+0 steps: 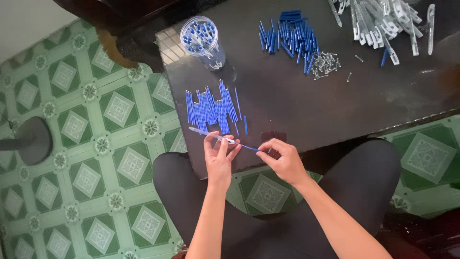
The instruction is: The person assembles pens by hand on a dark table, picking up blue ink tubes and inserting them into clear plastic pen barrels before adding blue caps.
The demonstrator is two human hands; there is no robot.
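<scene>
My left hand [219,154] holds a clear pen barrel [206,133] level over the near edge of a low black table [306,100]. My right hand [282,158] pinches the end of a thin blue refill [248,147] whose other end sits in the barrel. Just beyond my hands lies a row of blue refills [212,108] side by side on the table.
A clear round jar [202,42] with pen parts stands at the table's far left. A heap of short blue tubes [287,36], a small pile of metal springs [326,64] and a pile of clear pen barrels [383,19] lie further back. Green patterned floor tiles [96,158] surround the table.
</scene>
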